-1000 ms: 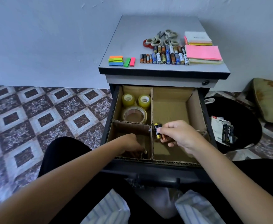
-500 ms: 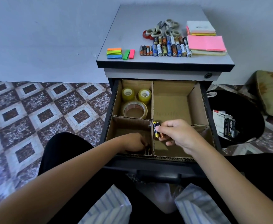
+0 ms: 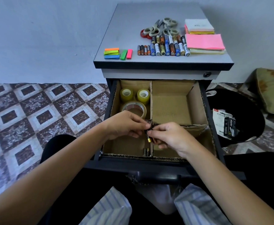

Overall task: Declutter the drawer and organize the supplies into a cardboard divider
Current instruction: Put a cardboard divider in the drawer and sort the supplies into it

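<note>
both hands, left [image 3: 126,124] and right [image 3: 168,137], pinch one battery [image 3: 148,136] at frame center over the divider [image 3: 151,98]; small, rigid, probably slick, so grip mid-body.

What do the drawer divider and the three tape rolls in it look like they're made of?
The divider looks like raw brown corrugated cardboard: matte, with fluted cut edges along the front wall. The two small tape rolls seem to be clear yellowish plastic film, glossy, on pale cores. The big tape roll looks like clear packing film, shiny, on a brown, probably cardboard, core.
</note>
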A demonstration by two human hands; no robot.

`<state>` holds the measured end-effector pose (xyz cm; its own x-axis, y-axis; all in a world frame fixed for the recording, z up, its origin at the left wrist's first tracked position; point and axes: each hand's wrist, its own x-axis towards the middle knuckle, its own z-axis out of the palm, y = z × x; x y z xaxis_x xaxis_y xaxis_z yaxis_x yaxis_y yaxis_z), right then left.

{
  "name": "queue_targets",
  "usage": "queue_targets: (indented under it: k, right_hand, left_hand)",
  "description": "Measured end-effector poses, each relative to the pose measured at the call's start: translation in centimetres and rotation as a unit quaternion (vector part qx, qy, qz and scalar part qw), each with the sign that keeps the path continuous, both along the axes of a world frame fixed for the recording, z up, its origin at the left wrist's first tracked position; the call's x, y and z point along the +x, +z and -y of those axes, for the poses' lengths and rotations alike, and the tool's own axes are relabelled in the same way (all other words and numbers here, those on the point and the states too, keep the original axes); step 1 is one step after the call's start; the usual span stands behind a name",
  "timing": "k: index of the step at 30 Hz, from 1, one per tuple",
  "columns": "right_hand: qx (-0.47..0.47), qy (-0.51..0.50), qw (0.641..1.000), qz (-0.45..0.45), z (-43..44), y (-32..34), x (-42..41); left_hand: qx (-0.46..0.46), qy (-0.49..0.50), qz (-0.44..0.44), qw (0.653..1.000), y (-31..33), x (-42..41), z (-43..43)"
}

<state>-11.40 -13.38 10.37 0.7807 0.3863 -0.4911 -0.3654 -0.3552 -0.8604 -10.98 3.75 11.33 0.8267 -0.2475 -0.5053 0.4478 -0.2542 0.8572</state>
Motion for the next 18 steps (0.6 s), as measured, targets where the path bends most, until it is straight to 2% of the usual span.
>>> queue_targets:
  k: [7, 9, 11, 13, 15, 18]
  right_hand:
    - [0.018, -0.010, 0.999, -0.038, 0.4, -0.5, 0.0]
    - [0.006, -0.011, 1.000, -0.014, 0.9, 0.0, -0.1]
    - [-0.084, -0.011, 0.992, 0.093, 1.8, 0.4, 0.0]
    - [-0.190, -0.034, 0.953, 0.235, 3.2, 0.5, 0.4]
    - [-0.255, -0.070, 0.905, 0.334, 4.8, -0.2, 1.1]
    - [-0.339, -0.092, 0.849, 0.395, 7.4, -2.5, 2.8]
  left_hand:
    - [0.002, -0.020, 0.006, 1.000, -0.3, 0.3, 0.2]
    - [0.009, -0.010, 0.013, 1.000, -0.4, 0.3, 0.2]
    - [0.033, 0.001, 0.024, 0.999, -0.7, 0.6, -0.1]
    - [0.084, -0.001, 0.031, 0.996, -1.1, 0.8, -0.5]
    - [0.147, -0.024, 0.031, 0.988, -2.0, 1.0, -0.8]
    - [0.218, -0.073, 0.020, 0.973, -3.9, 1.1, -0.6]
